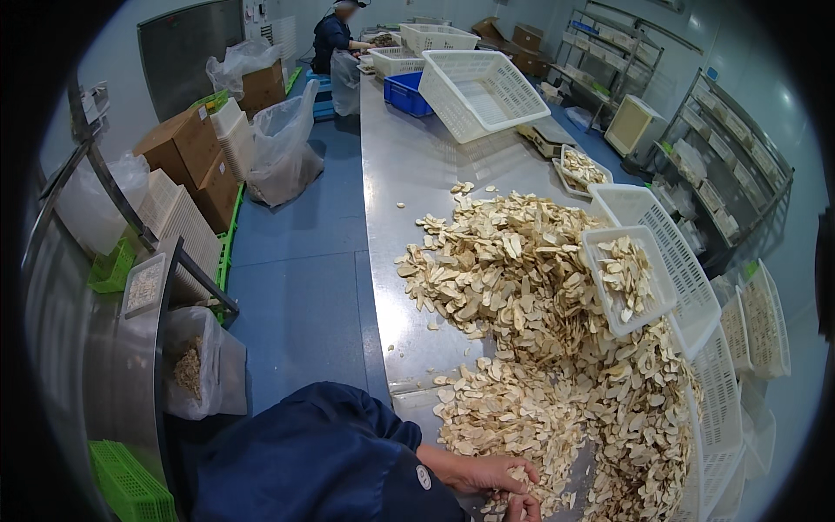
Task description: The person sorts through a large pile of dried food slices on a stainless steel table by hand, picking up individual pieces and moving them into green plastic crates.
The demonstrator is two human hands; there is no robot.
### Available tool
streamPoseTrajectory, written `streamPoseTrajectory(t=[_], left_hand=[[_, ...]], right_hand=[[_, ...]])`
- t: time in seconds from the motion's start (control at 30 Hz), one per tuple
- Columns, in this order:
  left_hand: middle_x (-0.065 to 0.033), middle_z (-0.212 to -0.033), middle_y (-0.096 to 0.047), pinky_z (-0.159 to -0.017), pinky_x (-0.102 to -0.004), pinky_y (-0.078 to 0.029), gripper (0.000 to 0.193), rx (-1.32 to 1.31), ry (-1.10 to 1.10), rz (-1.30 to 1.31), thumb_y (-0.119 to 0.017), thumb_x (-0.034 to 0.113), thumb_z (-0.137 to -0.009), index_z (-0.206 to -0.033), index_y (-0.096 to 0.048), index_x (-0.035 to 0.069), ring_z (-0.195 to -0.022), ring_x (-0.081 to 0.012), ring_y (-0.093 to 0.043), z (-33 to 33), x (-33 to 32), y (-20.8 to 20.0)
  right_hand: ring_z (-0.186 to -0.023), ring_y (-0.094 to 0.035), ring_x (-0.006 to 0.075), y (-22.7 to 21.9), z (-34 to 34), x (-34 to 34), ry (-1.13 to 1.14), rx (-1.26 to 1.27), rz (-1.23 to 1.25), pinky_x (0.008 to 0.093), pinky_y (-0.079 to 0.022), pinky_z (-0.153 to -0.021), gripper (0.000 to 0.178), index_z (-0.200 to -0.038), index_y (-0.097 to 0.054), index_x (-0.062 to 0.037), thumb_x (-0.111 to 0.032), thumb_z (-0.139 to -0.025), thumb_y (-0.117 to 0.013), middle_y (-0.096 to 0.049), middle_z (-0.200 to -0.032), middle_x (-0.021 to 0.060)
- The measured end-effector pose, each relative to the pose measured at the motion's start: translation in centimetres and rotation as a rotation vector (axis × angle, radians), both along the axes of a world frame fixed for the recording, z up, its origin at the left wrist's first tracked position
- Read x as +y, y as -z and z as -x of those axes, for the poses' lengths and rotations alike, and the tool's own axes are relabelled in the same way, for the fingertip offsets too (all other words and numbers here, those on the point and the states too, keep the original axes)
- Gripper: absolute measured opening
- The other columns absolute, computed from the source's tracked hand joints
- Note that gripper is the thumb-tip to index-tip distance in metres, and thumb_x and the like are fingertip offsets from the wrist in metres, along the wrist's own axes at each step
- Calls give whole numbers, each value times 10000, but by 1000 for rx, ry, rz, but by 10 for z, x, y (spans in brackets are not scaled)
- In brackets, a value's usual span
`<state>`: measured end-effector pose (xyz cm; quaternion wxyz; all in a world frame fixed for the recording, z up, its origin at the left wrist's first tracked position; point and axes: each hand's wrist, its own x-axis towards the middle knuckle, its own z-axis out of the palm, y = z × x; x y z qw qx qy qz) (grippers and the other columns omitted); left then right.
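A large heap of pale, dried slices (522, 270) covers much of the metal table (396, 165), running down to its near edge. At the bottom, my left hand (487, 474) reaches in from a dark blue sleeve, its fingers curled round a few dried slices (520, 475). Just below it my right hand (522, 508) is cut off by the lower edge of the picture. Its fingers are bent together close to the left hand, and what they hold, if anything, I cannot make out. Loose slices lie under and around both hands.
A white tray (628, 324) with slices rests on the heap's right side, beside white slotted crates (696, 304). Farther off stand a tilted white crate (474, 96), a blue bin (404, 93) and a scale (544, 141). A co-worker (335, 39) works at the far end. Boxes (187, 143) line the left.
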<state>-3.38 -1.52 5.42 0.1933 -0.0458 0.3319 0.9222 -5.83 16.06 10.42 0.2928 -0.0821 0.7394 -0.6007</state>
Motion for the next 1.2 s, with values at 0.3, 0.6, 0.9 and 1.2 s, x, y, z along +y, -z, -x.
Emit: streamPoseTrajectory(t=[0.3, 0.6, 0.9, 1.2], left_hand=[[34, -773, -525, -550, -206, -392, 351, -69, -16, 59, -668, 173, -932, -1243, -518, 111, -640, -59, -492, -3, 5, -1], [-178, -1295, -605, -1043, -473, -483, 397, -36, -120, -763, -496, 349, -1029, -1322, -534, 84, -1214, -337, -590, 16, -29, 22], [-168, -1386, -542, -1136, -406, -376, 562, -40, -336, -406, -246, 432, -1078, -1418, -473, 46, -1313, -296, -498, 39, -13, -34], [-129, -1569, -316, -1197, -388, -235, 566, 243, -469, 144, -199, 351, -1091, -1516, -294, -10, -1420, -251, -314, 33, 3, -64]], right_hand=[[-929, -677, 275, -6, -8, -3, 13, 523, -486, 353, -505, -850, 346, -1064, -698, -17, -330, -915, -699, -716, -965, 176], [-673, -440, 64, 36, 35, -10, 423, -590, 1207, 199, -345, -492, 298, -1206, -524, -39, -272, -1090, -380, -444, -815, -5], [-1169, -548, 207, 10, 33, -89, 641, -222, 1151, 366, -434, -1048, 451, -1303, -520, -30, -371, -1074, -333, -583, -1254, 87], [-1238, -521, 238, 24, 36, -100, 646, -525, 1368, 405, -405, -1092, 492, -1383, -509, -99, -427, -1047, -364, -557, -1325, 80]])
